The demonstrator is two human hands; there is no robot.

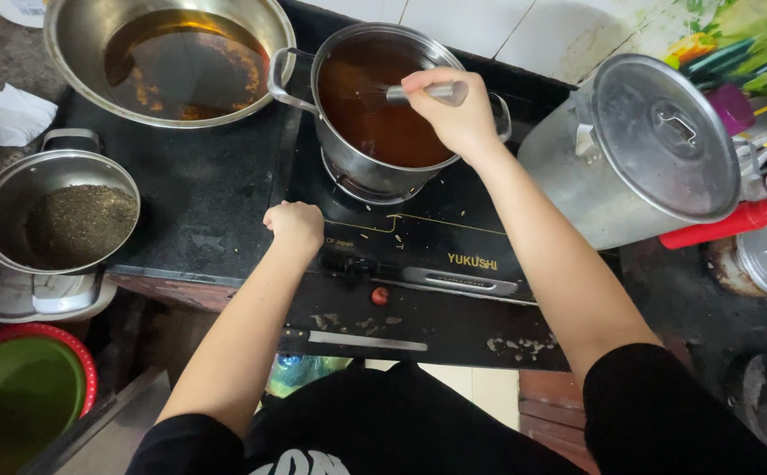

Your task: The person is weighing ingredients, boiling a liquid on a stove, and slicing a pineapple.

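My right hand (454, 110) grips the metal handle of a whisk (423, 91) that dips into brown liquid in a steel pot (383, 176). The pot stands on a black induction cooktop (436, 233). My left hand (295, 224) is a closed fist resting on the cooktop's left edge, in front of the pot, holding nothing.
A wide steel pan of dark oily liquid (181, 62) sits back left. A pot of dark tea leaves (58, 215) is at left, above a green basin in a red one (18, 387). A large lidded aluminium pot (639, 149) and a red bottle (726, 224) stand right.
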